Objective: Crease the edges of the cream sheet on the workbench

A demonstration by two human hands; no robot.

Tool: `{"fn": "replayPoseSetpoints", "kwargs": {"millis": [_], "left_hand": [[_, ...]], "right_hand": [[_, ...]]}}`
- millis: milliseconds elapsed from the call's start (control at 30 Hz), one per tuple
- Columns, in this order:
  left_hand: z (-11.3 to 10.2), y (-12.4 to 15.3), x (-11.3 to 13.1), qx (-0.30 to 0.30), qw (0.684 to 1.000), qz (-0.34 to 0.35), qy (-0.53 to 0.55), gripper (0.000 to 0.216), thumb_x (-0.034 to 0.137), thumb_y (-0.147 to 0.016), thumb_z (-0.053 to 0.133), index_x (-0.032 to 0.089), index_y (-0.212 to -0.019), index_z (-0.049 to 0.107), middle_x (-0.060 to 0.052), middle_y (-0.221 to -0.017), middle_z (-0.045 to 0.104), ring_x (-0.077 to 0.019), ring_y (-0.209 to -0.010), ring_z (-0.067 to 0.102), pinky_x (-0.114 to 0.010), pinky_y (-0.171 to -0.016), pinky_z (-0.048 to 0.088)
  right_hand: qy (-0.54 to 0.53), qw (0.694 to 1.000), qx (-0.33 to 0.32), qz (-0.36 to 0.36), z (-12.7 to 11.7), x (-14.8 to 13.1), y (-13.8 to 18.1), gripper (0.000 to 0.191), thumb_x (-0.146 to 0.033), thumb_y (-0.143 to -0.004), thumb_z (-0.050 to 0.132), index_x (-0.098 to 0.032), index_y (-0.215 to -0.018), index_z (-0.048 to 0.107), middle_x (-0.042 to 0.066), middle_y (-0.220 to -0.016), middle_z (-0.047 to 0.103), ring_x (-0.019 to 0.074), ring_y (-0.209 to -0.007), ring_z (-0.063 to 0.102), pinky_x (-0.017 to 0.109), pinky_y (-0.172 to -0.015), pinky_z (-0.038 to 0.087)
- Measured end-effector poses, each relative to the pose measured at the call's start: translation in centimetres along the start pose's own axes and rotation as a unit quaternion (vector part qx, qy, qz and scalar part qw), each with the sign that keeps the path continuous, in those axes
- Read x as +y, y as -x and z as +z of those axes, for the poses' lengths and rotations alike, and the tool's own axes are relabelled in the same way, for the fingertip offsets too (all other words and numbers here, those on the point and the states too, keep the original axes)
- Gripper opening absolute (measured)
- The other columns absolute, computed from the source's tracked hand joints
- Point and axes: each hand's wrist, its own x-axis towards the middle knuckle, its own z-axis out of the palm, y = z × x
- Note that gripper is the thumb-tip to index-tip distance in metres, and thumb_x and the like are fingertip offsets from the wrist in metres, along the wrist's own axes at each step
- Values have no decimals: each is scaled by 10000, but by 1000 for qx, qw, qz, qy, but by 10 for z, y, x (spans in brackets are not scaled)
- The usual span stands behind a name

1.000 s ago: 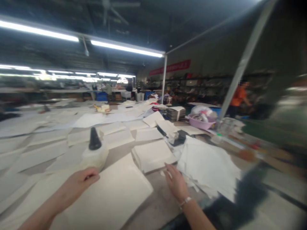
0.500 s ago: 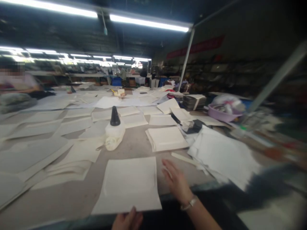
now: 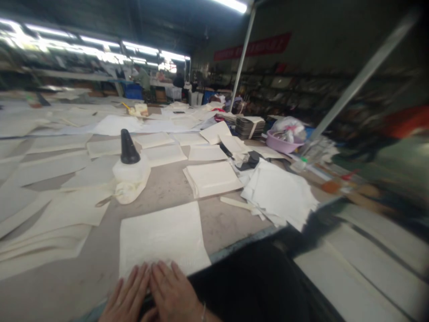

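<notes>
Left hand [image 3: 127, 295] and right hand [image 3: 172, 290], fingers extended, lie flat at the near edge of a cream rectangular paper-like sheet [image 3: 161, 235]. It lies to the near right of the white, black-coned plastic bottle [image 3: 129, 171].

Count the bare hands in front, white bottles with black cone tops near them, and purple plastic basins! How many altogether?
Bare hands, left hand and right hand: 2
White plastic bottle with black cone top: 1
Purple plastic basin: 1
Total: 4
</notes>
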Motion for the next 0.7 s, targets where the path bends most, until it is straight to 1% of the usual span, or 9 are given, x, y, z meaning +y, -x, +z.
{"fn": "replayPoseSetpoints", "kwargs": {"millis": [67,133,200,300,400,500,600,700], "left_hand": [[4,3,2,-10,1000,5,-5,746,485,-834,445,68,-1417,239,-150,-1252,573,-238,-1391,177,-401,-1153,77],[5,9,0,-19,1000,4,-2,753,483,-830,457,60,-1414,243,-166,-1273,552,-244,-1389,183,-392,-1151,94],[4,18,-5,-29,1000,-4,3,746,476,-831,463,56,-1410,252,-178,-1307,518,-245,-1385,201,-378,-1148,115],[0,29,-14,-40,999,-26,-3,706,439,-847,444,60,-1410,251,-184,-1340,483,-238,-1386,199,-396,-1144,121],[-8,35,-19,-63,997,-36,-18,652,391,-862,413,85,-1415,250,-165,-1353,474,-241,-1388,188,-445,-1142,95],[-15,35,-18,-84,995,-42,-33,627,382,-861,413,107,-1407,274,-151,-1358,473,-261,-1376,224,-480,-1140,80],[-19,34,-17,-86,994,-50,-43,619,397,-854,431,126,-1395,303,-140,-1355,478,-264,-1352,284,-480,-1143,73],[-19,35,-15,-81,994,-59,-37,662,402,-848,443,119,-1416,255,-144,-1325,509,-258,-1370,239,-494,-1144,59]], "right_hand": [[-6,1000,-23,-6,-5,3,4,571,-337,-926,393,-51,-1409,287,127,-1473,284,250,-1383,155,462,-1122,228],[-7,999,-54,-2,-17,9,11,597,-337,-918,415,-63,-1423,254,119,-1498,221,239,-1393,104,455,-1132,193],[5,997,-81,16,-29,16,20,601,-318,-919,420,-74,-1434,228,107,-1512,178,225,-1398,74,432,-1135,183],[44,994,-92,47,-37,25,36,614,-298,-914,435,-94,-1446,206,91,-1515,169,218,-1398,82,402,-1135,176],[99,990,-61,79,-34,33,55,620,-292,-898,470,-110,-1443,235,80,-1503,220,217,-1389,141,375,-1138,152],[144,984,-8,107,-31,42,75,616,-292,-882,500,-124,-1432,278,76,-1468,313,212,-1354,257,341,-1132,164],[172,978,40,109,-38,52,89,661,-354,-875,509,-111,-1438,262,105,-1409,412,234,-1283,389,363,-1100,248],[189,974,73,101,-49,57,88,712,-396,-865,513,-88,-1444,235,142,-1328,500,276,-1206,480,416,-1031,357]]}}
